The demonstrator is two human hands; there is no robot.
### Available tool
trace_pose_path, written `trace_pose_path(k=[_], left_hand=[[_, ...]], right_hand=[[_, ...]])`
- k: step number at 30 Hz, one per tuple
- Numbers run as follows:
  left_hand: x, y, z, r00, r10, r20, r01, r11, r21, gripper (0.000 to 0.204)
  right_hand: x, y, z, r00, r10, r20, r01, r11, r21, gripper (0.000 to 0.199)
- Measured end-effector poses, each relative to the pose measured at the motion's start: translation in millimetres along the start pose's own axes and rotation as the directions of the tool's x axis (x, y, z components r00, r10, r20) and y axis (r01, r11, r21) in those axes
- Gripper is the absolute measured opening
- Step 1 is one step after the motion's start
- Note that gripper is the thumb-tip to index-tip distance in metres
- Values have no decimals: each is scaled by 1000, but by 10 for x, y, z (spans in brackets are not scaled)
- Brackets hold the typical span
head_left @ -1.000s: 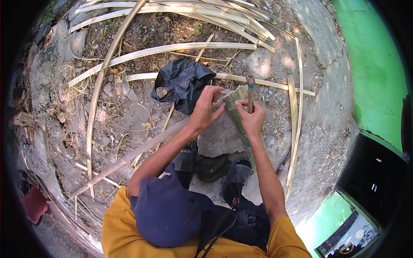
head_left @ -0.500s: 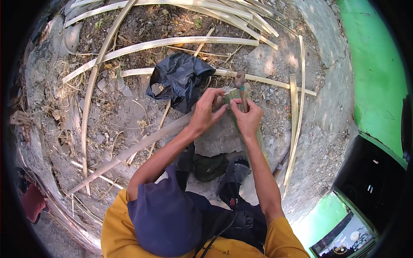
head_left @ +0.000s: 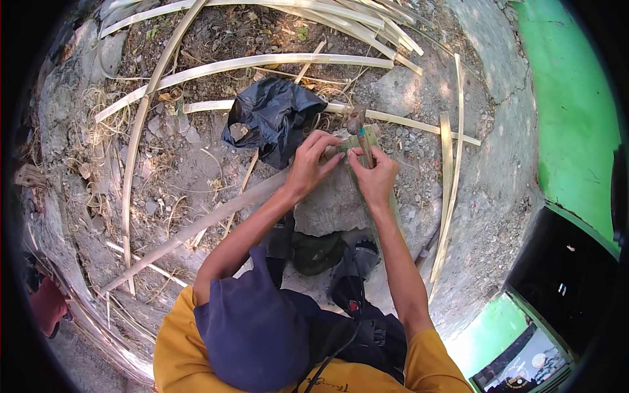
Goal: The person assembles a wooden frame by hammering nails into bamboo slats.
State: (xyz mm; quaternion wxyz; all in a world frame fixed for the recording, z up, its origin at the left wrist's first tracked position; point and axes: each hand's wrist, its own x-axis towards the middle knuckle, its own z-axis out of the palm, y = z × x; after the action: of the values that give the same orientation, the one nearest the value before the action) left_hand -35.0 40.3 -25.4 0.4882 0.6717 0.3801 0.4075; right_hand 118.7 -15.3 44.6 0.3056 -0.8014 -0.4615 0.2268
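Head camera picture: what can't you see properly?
In the head view:
The brown stick: lower end hidden by the right hand.
The left hand: whether it pinches anything is too small to tell.
The black bag: inside mostly hidden by its folds.
The long curved strip: top end cut off by the upper edge.

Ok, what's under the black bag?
A pale strip shows on both sides of the bag, apparently running under it; a thinner one pokes out at its lower edge. Anything else beneath is covered.
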Motion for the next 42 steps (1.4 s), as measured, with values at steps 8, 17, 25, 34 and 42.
trace_pose_path(k=[8, 17, 25, 34, 42], left_hand=[[14, -46, 58, 999, 29, 29, -31, 998, 57, 28], [58, -108, 92, 997, 77, 31, -78, 997, 24, 33], [65, -68, 90, 999, 26, 29, -26, 1000, 2, 36], [92, -32, 71, 1000, -8, 14, 7, 999, 40, 40], [100, -48, 69, 997, 78, 7, -78, 996, 45, 34]], right_hand=[[-3, 24, 8, 998, -55, -2, 55, 998, 35, 17], [-4, 84, 13, 993, -116, -22, 117, 992, 48, 18], [6, 71, 10, 994, -107, -29, 108, 993, 53, 17], [-1, 25, -23, 997, -77, 15, 76, 997, 22, 18], [44, 30, -15, 998, -54, 44, 55, 998, -36, 19]])
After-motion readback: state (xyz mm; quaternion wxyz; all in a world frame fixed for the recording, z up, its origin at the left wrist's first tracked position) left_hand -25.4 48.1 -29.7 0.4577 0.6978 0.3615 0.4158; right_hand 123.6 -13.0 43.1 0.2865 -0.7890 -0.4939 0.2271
